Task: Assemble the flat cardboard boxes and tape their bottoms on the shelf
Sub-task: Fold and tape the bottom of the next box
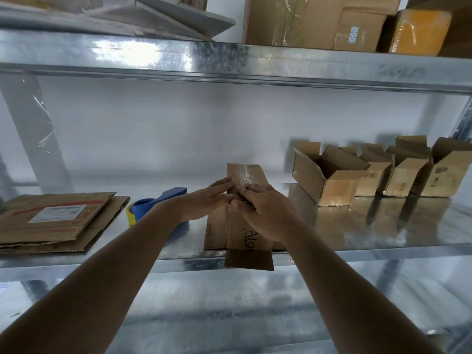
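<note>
A small brown cardboard box [249, 233] lies bottom-up on the metal shelf [357, 226], with clear tape [242, 175] running along its seam. One loose flap hangs over the shelf's front edge. My left hand [208, 200] lies flat with straight fingers against the box's left side. On top, my right hand [265, 209] presses down over the taped seam. A blue tape dispenser [155, 204] with a yellow roll sits just left of my left wrist. Flat cardboard boxes [51, 221] are stacked at the far left of the shelf.
Several assembled open boxes [332, 175] stand in a row at the right back of the shelf. The shelf above [229, 60] holds larger cartons and a yellow parcel. A grey upright post [33, 134] stands at the left, a lower shelf below.
</note>
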